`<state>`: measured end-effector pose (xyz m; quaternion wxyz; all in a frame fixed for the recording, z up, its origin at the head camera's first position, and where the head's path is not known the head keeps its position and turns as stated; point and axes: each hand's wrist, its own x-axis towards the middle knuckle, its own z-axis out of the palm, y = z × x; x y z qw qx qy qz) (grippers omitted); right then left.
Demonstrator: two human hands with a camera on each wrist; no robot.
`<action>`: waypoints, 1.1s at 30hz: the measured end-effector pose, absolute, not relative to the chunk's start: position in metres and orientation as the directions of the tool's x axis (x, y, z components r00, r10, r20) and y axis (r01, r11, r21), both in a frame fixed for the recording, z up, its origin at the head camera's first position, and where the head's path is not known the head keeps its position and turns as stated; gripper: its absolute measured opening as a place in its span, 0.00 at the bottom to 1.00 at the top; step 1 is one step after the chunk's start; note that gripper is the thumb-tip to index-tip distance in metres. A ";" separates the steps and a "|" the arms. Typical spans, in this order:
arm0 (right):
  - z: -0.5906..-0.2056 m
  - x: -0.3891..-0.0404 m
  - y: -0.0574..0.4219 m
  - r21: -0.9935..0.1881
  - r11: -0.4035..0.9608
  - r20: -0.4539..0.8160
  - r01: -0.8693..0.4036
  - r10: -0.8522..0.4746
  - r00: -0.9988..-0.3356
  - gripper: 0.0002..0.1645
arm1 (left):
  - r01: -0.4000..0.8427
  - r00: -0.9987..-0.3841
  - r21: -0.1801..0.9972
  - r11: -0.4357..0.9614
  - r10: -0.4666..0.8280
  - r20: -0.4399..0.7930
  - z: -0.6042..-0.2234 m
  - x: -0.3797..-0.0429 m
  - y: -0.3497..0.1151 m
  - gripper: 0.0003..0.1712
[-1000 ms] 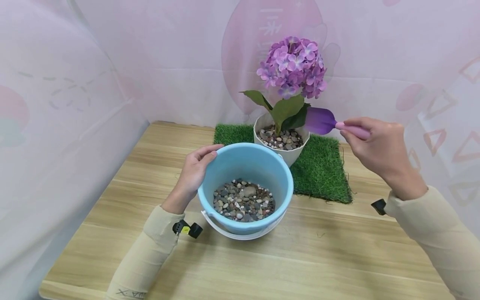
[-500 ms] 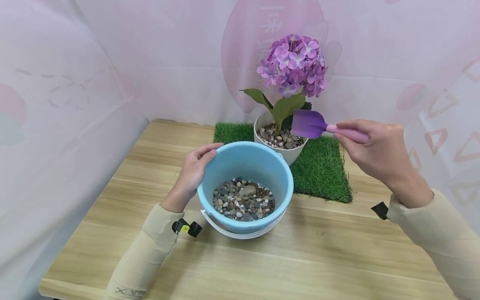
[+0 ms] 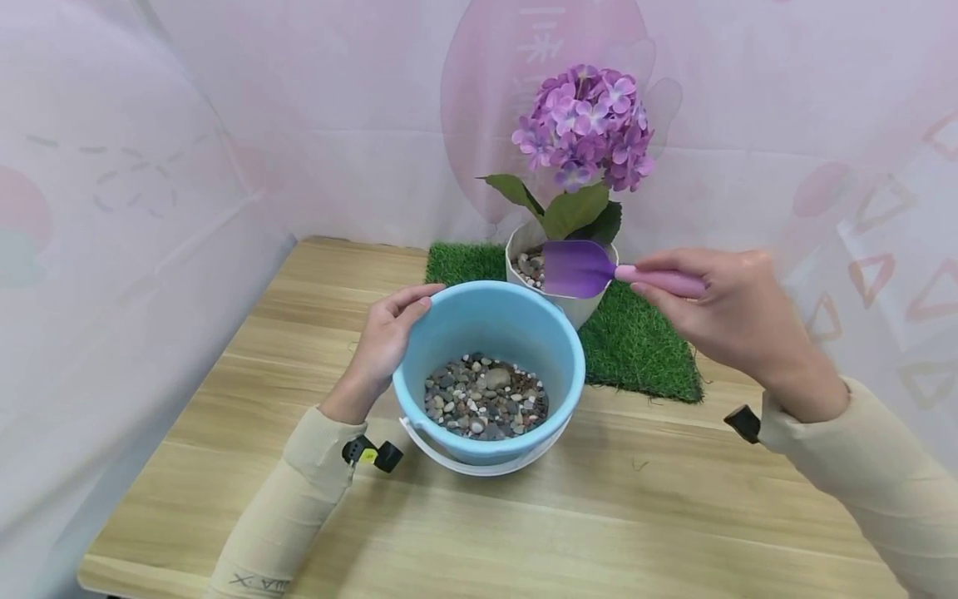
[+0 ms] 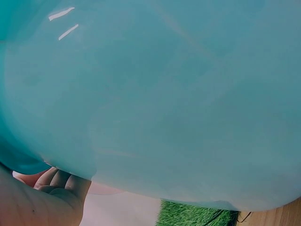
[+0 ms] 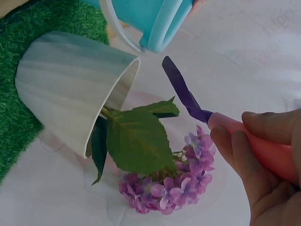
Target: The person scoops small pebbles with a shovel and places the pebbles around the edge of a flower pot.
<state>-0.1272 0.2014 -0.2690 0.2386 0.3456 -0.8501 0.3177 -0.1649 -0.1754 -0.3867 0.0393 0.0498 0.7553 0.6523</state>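
Observation:
A light blue bucket (image 3: 490, 312) with pebbles (image 3: 486, 399) in its bottom stands on the table. My left hand (image 3: 385, 345) grips its rim at the left, thumb on the rim; in the left wrist view the bucket's side fills most of the picture. My right hand (image 3: 737, 312) holds a small purple trowel (image 3: 580, 268) by its pink handle. The trowel's blade is above the near rim of a white flowerpot (image 5: 70, 89), apart from it in the right wrist view. In that pot stand a purple hydrangea (image 3: 587, 125) and more pebbles (image 3: 529, 268). No load shows on the blade.
The flowerpot stands on a green artificial grass mat (image 3: 644, 345), just behind the bucket. A white bucket handle (image 3: 486, 470) hangs down at the front. The wooden table (image 3: 599, 532) reaches back to a pale printed cloth (image 3: 359, 166).
My right hand has moved left and a little down, bringing the trowel blade from the right of the flowerpot to above its near rim. My left hand stays on the bucket.

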 end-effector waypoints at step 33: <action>-0.299 -0.133 0.149 -0.434 0.431 0.460 -0.792 -0.649 -0.605 0.13 | 0.015 -0.994 0.990 0.138 0.107 0.001 -0.386 -0.164 -0.174 0.23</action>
